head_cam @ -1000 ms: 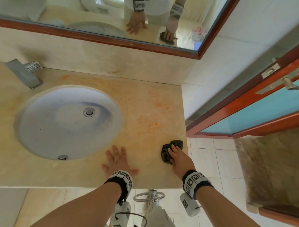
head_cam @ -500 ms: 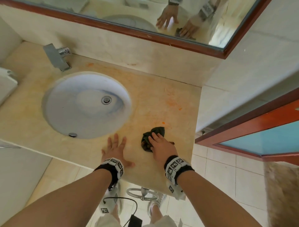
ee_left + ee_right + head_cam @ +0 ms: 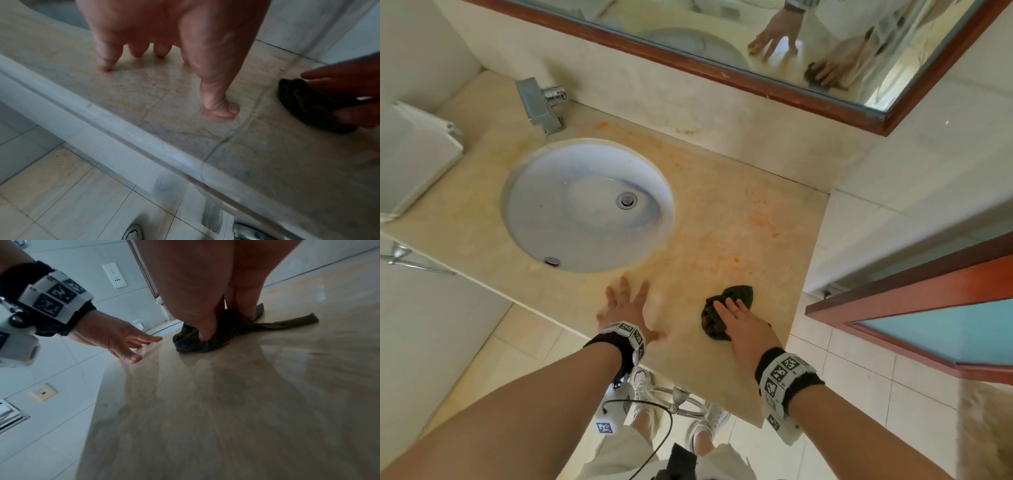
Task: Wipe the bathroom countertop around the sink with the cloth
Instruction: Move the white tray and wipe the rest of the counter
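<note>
A dark green cloth (image 3: 739, 294) lies bunched on the beige stone countertop (image 3: 722, 233), near its front right corner. My right hand (image 3: 741, 322) lies on top of it. In the right wrist view the thumb and fingers dig into the cloth (image 3: 205, 344) and pinch it against the surface. My left hand (image 3: 625, 305) rests flat on the counter, fingers spread, just in front of the round white sink (image 3: 585, 205). From the left wrist, its fingertips (image 3: 103, 67) touch the stone, and the cloth (image 3: 304, 107) sits to the right.
Orange stains (image 3: 763, 222) mark the counter right of the sink. A chrome faucet (image 3: 541, 106) stands at the back left, below a wood-framed mirror (image 3: 722, 34). Folded white towels (image 3: 414, 154) lie at the far left. A door frame (image 3: 928, 291) is close on the right.
My right hand has slid the cloth away from the counter's right edge, toward the middle. The left hand stays planted by the sink. The head view has swung left.
</note>
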A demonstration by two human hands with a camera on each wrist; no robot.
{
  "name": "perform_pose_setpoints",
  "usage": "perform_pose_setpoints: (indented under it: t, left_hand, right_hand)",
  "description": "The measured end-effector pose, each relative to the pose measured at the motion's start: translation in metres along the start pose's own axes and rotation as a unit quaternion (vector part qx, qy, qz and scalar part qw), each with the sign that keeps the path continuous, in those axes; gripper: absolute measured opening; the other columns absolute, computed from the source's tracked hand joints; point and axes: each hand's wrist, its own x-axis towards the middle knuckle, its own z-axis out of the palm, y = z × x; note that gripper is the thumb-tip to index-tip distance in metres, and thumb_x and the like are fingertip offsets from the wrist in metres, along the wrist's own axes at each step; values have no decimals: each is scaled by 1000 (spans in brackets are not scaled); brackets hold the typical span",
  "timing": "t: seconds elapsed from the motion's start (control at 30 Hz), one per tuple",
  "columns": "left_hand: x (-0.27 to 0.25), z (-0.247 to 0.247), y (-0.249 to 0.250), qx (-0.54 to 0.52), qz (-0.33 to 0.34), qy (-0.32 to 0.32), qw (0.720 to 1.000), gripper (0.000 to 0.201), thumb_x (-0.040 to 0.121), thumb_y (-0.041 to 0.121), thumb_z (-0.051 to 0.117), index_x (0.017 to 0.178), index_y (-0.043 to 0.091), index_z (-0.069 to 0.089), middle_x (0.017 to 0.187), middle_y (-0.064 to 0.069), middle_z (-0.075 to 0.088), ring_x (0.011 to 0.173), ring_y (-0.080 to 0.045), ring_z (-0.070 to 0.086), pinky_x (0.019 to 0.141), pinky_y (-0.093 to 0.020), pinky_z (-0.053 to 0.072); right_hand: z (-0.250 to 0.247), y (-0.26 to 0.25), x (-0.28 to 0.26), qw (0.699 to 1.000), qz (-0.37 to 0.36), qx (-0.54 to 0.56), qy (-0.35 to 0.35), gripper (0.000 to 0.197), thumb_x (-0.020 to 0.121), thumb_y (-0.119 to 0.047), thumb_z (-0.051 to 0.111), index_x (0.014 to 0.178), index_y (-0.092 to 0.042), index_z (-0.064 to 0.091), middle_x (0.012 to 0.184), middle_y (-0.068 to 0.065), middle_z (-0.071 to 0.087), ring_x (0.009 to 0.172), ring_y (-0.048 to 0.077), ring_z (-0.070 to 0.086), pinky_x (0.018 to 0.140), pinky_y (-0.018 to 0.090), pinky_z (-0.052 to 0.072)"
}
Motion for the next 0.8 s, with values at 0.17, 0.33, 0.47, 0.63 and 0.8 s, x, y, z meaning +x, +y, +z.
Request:
perform_pose_setpoints:
  t: [0.17, 0.33, 0.47, 0.63, 0.8]
  left_hand:
    - [2, 1, -3, 2, 7, 3, 1000, 128, 66, 68, 75, 150, 43, -18, 157, 0, -34, 147, -34, -21, 114, -63, 19]
    - [5, 2, -3, -26, 2, 7, 1000, 134, 63, 64, 80, 152, 41, -18, 156, 2, -35, 147, -31, -23, 116, -62, 15]
    - [5, 1, -2, -28, -3, 3, 1000, 135, 63, 63, 81, 152, 39, -17, 157, 1, -35, 146, -33, -24, 116, -63, 13]
    - [4, -3, 0, -26, -7, -5, 1000, 135, 63, 63, 80, 151, 39, -19, 157, 2, -34, 144, -38, -25, 115, -63, 11]
    - [5, 0, -2, -18, -9, -4, 1000, 134, 63, 67, 78, 150, 41, -21, 156, 3, -36, 144, -41, -25, 117, -61, 11]
  right_hand:
    - [-22, -31, 47, 999, -30, -30, -1, 73, 93, 9, 40, 155, -22, 16, 163, 5, 0, 150, 25, 1, 112, 41, 36]
    - [-34, -47, 73, 999, -39, -32, 9, 73, 93, 7, 41, 155, -21, 16, 163, 3, -1, 150, 25, 2, 115, 40, 32]
    - [-28, -26, 58, 998, -53, -22, 0, 65, 98, -5, 42, 155, -25, 16, 163, -1, 0, 150, 20, 0, 117, 37, 27]
    - [-21, -2, 26, 998, -36, -40, -13, 55, 103, -23, 36, 154, -26, 17, 163, -1, 2, 150, 20, 1, 119, 38, 24]
    - [-16, 9, 17, 997, -42, -58, -31, 56, 103, -18, 37, 155, -25, 15, 163, 0, 0, 150, 21, 0, 118, 37, 24]
